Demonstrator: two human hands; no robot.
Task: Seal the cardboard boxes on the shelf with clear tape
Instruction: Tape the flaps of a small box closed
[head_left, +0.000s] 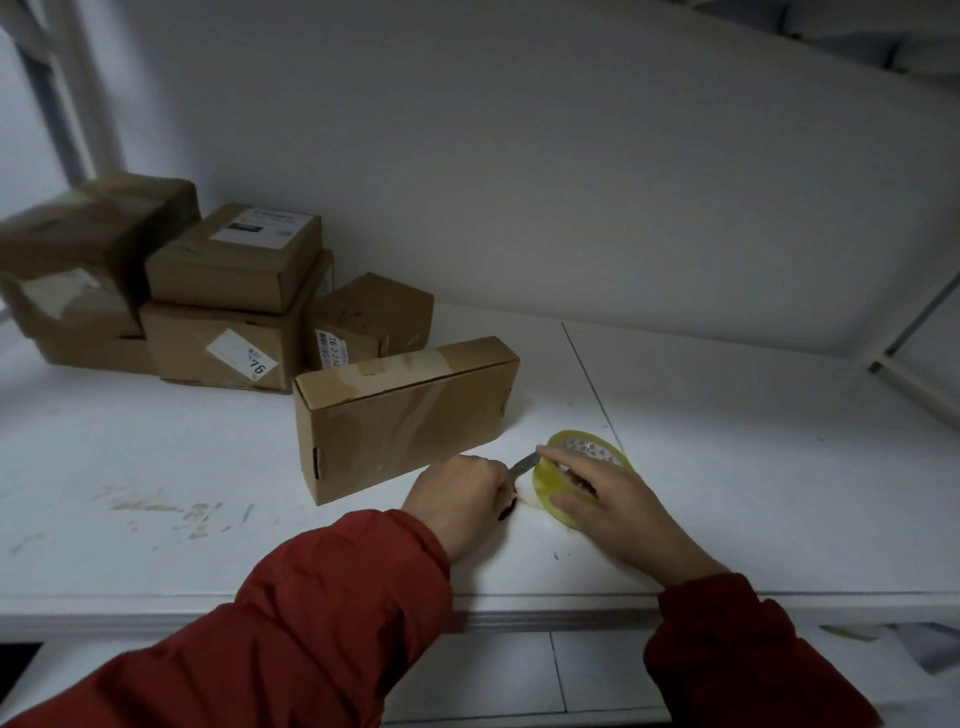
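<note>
Looks partway done, with tape already across the box (405, 421) at centre frame, left hand (457, 499) gripping a cutter (523, 462) against the tape roll (582, 447) clasped by right hand (608, 499) on the shelf (727, 467), stacked boxes (228, 312) at left impossible to judge.

Left hand (457, 493) with blade (524, 461) at yellowish tape roll (592, 448) under right hand (618, 499), near cardboard box (400, 421).

Head view, close, downward onto shelf (156, 467).
</note>
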